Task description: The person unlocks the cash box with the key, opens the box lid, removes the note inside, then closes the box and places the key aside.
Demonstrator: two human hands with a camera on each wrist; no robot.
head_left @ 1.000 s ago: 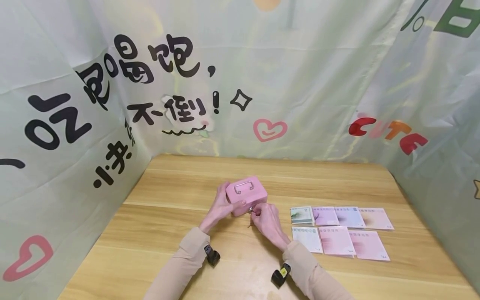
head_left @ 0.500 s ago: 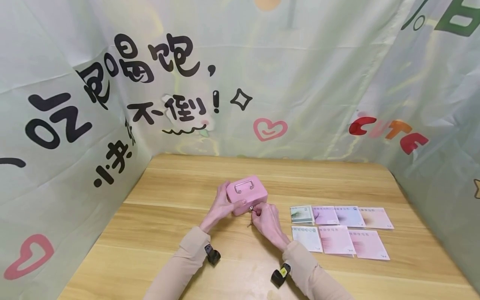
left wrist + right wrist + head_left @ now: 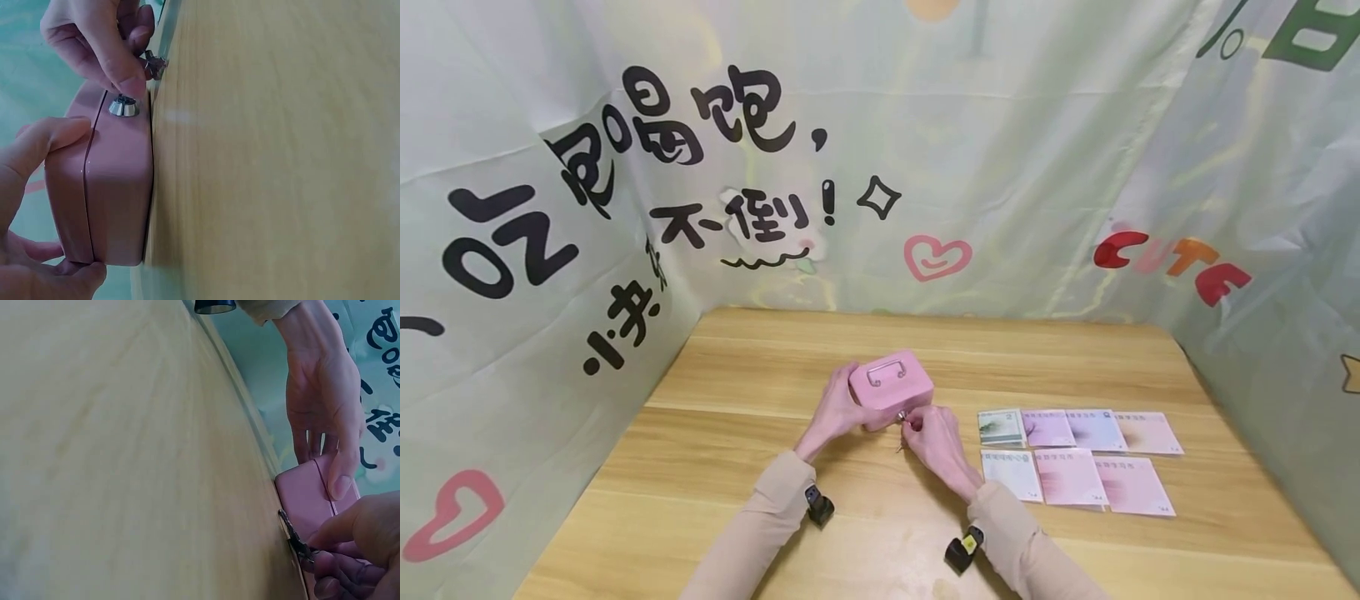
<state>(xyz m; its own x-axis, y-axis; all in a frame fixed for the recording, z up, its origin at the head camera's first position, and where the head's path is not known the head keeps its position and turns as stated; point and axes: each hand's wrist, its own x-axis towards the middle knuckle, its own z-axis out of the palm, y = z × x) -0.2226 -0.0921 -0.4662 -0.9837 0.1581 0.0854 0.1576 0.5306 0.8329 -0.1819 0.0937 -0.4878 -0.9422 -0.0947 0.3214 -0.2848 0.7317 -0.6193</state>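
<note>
A pink metal cash box with a wire handle on its lid sits on the table. My left hand grips its left end, the thumb lying along the front across the lid seam. At the front is a round silver lock. My right hand pinches a small key at this lock, thumb and forefinger covering most of it. Another key hangs from the same bunch below the right fingers, close over the table. The lid is down on the box.
To the right, several play banknotes lie in two rows on the wooden table. Printed cloth walls in the back and both sides. A small black camera is strapped at each wrist.
Both hands keep their places at the cash box and key. The head view has shifted a little, and the left thumb sits slightly lower on the box front.
</note>
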